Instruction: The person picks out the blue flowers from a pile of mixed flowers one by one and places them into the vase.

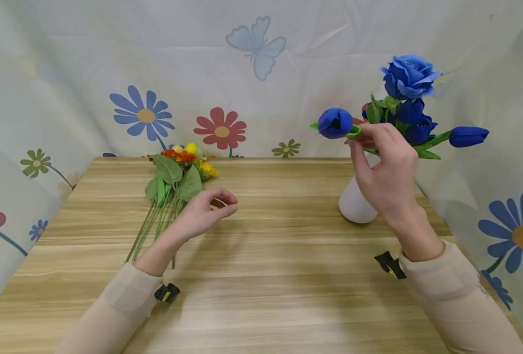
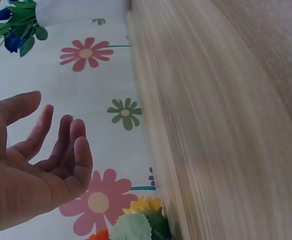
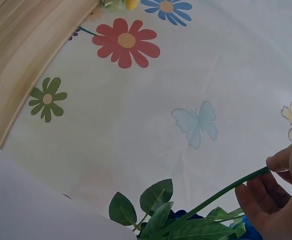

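Note:
My right hand (image 1: 387, 167) pinches the green stem (image 3: 220, 193) of a blue tulip (image 1: 334, 123) between thumb and fingertips, just below its bloom. That stem slants down into the white vase (image 1: 358, 204), whose mouth is hidden behind the hand in the head view. Other blue flowers stand in the vase: a large rose (image 1: 411, 77) on top, a tulip (image 1: 468, 136) leaning out to the right, and several darker blooms. My left hand (image 1: 204, 211) hovers over the table with loosely bent fingers and holds nothing, beside a bunch of loose flowers.
The bunch lies on the left of the wooden table (image 1: 261, 295), with orange blooms (image 1: 179, 156), a yellow sunflower (image 1: 207, 170), broad green leaves (image 1: 189, 184) and long stems toward me. A patterned white cloth (image 1: 305, 73) hangs behind the table and along its sides.

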A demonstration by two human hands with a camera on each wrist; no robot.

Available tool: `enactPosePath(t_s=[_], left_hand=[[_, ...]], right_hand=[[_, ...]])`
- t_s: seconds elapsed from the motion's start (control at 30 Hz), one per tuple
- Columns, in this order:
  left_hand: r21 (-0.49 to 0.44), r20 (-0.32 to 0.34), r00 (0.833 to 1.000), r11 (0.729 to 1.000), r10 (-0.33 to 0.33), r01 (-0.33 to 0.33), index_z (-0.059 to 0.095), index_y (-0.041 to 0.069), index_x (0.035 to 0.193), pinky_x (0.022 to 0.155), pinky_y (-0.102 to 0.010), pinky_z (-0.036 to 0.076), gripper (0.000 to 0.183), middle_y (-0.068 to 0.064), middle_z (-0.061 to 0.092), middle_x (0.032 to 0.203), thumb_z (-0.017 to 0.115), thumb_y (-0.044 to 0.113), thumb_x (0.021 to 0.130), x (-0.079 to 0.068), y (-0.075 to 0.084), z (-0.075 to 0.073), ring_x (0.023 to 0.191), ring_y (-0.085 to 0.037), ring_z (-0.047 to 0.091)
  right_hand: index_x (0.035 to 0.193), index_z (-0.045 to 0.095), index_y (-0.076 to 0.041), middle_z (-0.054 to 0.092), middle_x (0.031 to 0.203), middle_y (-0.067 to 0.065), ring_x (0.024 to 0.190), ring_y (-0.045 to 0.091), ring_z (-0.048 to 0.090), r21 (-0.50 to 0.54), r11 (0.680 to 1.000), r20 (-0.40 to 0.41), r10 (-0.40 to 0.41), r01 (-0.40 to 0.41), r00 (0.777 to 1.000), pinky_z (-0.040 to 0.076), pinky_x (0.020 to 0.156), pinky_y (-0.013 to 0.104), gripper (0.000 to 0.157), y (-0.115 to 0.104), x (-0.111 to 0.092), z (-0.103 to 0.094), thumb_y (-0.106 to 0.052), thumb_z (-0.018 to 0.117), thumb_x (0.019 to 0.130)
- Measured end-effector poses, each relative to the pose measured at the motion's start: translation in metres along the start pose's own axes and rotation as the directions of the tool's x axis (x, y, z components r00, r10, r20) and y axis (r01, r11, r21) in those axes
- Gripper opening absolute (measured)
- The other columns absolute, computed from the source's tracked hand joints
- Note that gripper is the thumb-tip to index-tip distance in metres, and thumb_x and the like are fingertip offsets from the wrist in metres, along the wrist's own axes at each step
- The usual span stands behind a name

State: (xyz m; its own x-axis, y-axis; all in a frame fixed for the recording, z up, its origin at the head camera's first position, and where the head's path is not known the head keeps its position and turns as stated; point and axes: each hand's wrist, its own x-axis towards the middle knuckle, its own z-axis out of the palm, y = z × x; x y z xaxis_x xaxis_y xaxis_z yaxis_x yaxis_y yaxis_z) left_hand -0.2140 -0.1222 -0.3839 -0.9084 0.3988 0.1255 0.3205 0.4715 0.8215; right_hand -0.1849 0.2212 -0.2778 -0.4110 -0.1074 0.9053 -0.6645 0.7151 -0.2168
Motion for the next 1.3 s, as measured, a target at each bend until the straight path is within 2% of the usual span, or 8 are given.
enactPosePath(t_s=[0.2,0.3,0.67,0.87,1.0,1.07,1.17,1.3], left_hand=[[0.001,0.002,1.0,1.0,0.0,0.0,0.069,0.003,0.116,0.084,-0.04,0.053,0.021,-0.005,0.07,0.108,0.069,0.018,0.101,0.0,0.001,-0.001,0.103,-0.026,0.063],[-0.003,0.002,1.0,1.0,-0.008,0.008,0.069,0.004,0.116,0.084,-0.041,0.053,0.022,-0.004,0.07,0.108,0.069,0.019,0.101,0.0,0.001,-0.001,0.103,-0.026,0.063],[-0.002,0.01,1.0,1.0,-0.019,0.019,0.07,0.008,0.115,0.083,-0.04,0.053,0.02,-0.004,0.07,0.108,0.069,0.022,0.101,0.0,0.0,-0.001,0.102,-0.025,0.063],[-0.003,0.012,0.999,0.999,-0.035,0.035,0.07,0.008,0.115,0.083,-0.041,0.052,0.021,-0.004,0.069,0.108,0.069,0.023,0.101,0.0,-0.002,-0.002,0.103,-0.026,0.062],[-0.001,0.006,0.999,0.999,-0.043,0.043,0.07,0.009,0.115,0.083,-0.041,0.052,0.02,-0.004,0.069,0.108,0.069,0.023,0.101,-0.001,-0.005,-0.004,0.104,-0.027,0.062],[-0.001,0.001,0.999,0.999,-0.034,0.034,0.07,0.008,0.115,0.083,-0.041,0.052,0.02,-0.005,0.069,0.109,0.069,0.022,0.101,-0.001,-0.006,-0.005,0.103,-0.028,0.062],[-0.001,-0.012,0.999,1.0,-0.03,0.029,0.069,0.007,0.115,0.083,-0.041,0.052,0.02,-0.005,0.069,0.109,0.07,0.02,0.101,-0.002,-0.007,-0.007,0.103,-0.028,0.062],[-0.008,-0.024,0.999,0.999,-0.037,0.037,0.069,0.006,0.116,0.082,-0.041,0.052,0.02,-0.006,0.069,0.109,0.07,0.019,0.1,-0.001,-0.008,-0.009,0.103,-0.028,0.062]], right_hand=[[0.11,0.071,0.005,0.07,0.1,0.02,0.091,0.034,0.069,-0.012,1.0,-0.137,0.022,-0.024,0.99,0.047,0.084,0.012,0.018,0.002,0.005,0.0,-0.008,0.068,0.098],[0.11,0.07,0.006,0.07,0.101,0.02,0.091,0.034,0.069,-0.025,0.998,-0.165,0.051,-0.056,0.985,0.048,0.083,0.011,0.022,0.004,0.007,-0.003,-0.013,0.067,0.099],[0.112,0.068,0.007,0.07,0.102,0.022,0.092,0.038,0.069,-0.16,0.977,-0.173,0.115,-0.143,0.978,0.042,0.083,0.006,0.022,0.014,0.009,-0.014,-0.011,0.067,0.099],[0.109,0.066,0.01,0.069,0.101,0.025,0.092,0.04,0.068,-0.212,0.963,-0.135,0.142,-0.169,0.981,0.038,0.082,0.005,0.023,0.02,0.005,-0.018,-0.011,0.065,0.101],[0.105,0.066,0.011,0.068,0.094,0.026,0.084,0.041,0.067,-0.252,0.954,-0.11,0.141,-0.165,0.984,0.034,0.077,0.005,0.021,0.027,0.001,-0.019,-0.009,0.064,0.1],[0.106,0.066,0.011,0.068,0.092,0.026,0.081,0.042,0.066,-0.268,0.95,-0.097,0.138,-0.16,0.986,0.035,0.074,0.011,0.019,0.03,-0.001,-0.019,-0.007,0.065,0.098],[0.106,0.067,0.012,0.068,0.091,0.026,0.08,0.042,0.065,-0.288,0.945,-0.067,0.14,-0.153,0.988,0.045,0.072,0.028,0.018,0.032,-0.003,-0.02,-0.004,0.065,0.097],[0.103,0.066,0.013,0.067,0.091,0.027,0.081,0.043,0.064,-0.3,0.942,-0.005,0.155,-0.149,0.988,0.048,0.072,0.051,0.016,0.034,-0.006,-0.022,-0.001,0.064,0.097]])
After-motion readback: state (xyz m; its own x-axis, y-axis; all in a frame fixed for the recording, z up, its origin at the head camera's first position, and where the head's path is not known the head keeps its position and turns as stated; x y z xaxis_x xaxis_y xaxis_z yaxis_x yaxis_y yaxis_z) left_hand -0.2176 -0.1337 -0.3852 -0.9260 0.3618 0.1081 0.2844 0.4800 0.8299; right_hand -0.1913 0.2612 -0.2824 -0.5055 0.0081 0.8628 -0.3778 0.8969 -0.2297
